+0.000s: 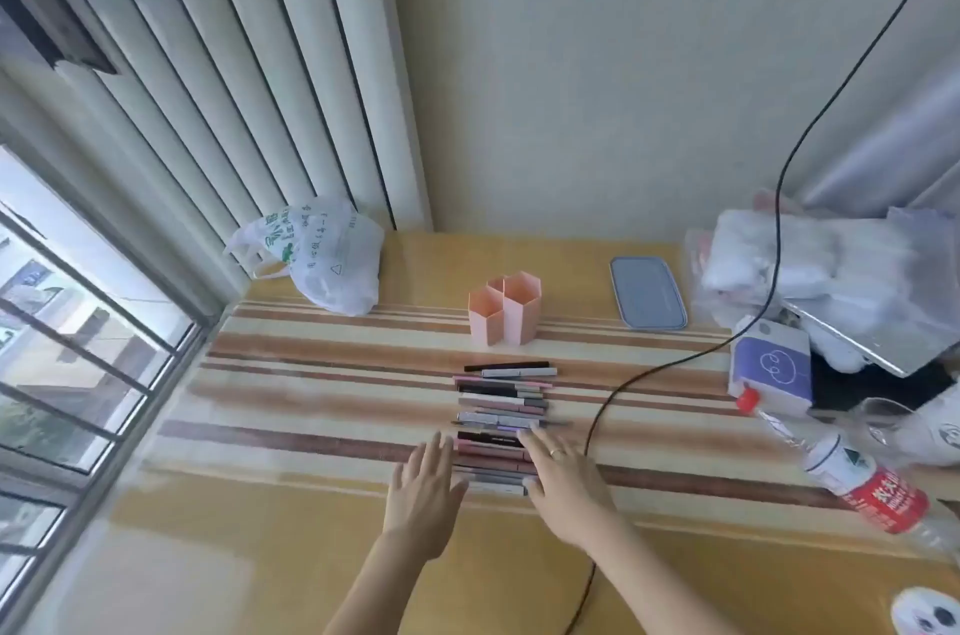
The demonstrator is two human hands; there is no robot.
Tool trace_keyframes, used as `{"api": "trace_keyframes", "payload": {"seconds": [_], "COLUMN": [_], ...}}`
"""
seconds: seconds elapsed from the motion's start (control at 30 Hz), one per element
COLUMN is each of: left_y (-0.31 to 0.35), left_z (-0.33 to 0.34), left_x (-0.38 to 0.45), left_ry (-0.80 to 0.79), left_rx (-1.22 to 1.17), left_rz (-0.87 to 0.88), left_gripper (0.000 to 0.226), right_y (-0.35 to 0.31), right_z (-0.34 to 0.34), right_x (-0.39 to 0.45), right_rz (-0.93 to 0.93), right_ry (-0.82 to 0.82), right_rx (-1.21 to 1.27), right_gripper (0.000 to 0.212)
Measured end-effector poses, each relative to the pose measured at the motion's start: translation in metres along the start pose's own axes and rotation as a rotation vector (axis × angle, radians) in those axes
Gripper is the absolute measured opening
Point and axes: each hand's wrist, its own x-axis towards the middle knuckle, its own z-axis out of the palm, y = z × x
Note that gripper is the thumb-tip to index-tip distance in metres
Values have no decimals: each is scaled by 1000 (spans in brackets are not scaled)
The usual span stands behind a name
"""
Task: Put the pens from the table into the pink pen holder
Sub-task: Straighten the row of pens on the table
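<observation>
The pens point(503, 421) lie in a neat row on the striped table point(311, 400), near the pink pen holder point(504, 314). The left hand point(423, 494) and right hand point(563, 483) lie flat beside them, fingers spread, holding nothing. Best pinch one pen gently.

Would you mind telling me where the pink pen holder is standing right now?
In the head view, the pink pen holder stands upright mid-table, just beyond the row of pens, between the white plastic bag and the grey lid.

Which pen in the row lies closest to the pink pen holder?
The black pen at the far end of the row: it lies nearest the pink pen holder, beyond a silver one, with every other pen closer to the hands.
</observation>
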Motion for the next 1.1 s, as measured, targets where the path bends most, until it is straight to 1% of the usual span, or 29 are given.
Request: {"api": "trace_keyframes", "payload": {"seconds": [0.03,0.07,0.13,0.17,0.23,0.3,0.37,0.47,0.57,0.7,0.77,0.83,0.97,1.0,1.03,1.1], "left_y": [0,0,2,4,10,17,20,19,18,17,16,18,20,20,19,18], "left_z": [6,13,27,32,33,32,41,56,62,69,70,70,73,75,75,74], "left_x": [3,7,17,24,40,54,66,75,73,74,76,75,70,68,67,69], "left_ry": [49,112,159,202,310,340,343,398,452,525,542,579,583,595,587,559], "left_rx": [-18,-60,-13,-14,3,13,-38,-89,-82,-60,-67,-52,-51,-66,-78,-91], "left_rz": [20,9,39,76,134,174,216,218,251,267,275,290,284,289,292,282], "left_gripper": [56,57,58,56,54,52,53,52,52,58,62,71,77,77,76,62], "right_y": [-1,-1,-5,-7,-7,-6,-2,3,4,5,7,6,6,6,6,5], "right_z": [10,19,38,47,57,65,72,84,92,101,103,102,102,103,103,103], "right_x": [5,11,22,29,43,54,63,69,72,74,77,76,68,68,66,63], "right_rz": [-15,-23,-26,-13,17,35,31,13,7,-15,-35,-40,-69,-70,-61,-54], "right_ry": [0,46,147,193,247,310,354,439,504,612,673,697,604,590,582,587], "right_rx": [-37,-42,-136,-158,-156,-145,-145,-164,-152,-159,-187,-179,-153,-146,-138,-133], "right_gripper": [54,57,70,69,59,58,60,61,59,58,53,51,71,68,62,52]}}
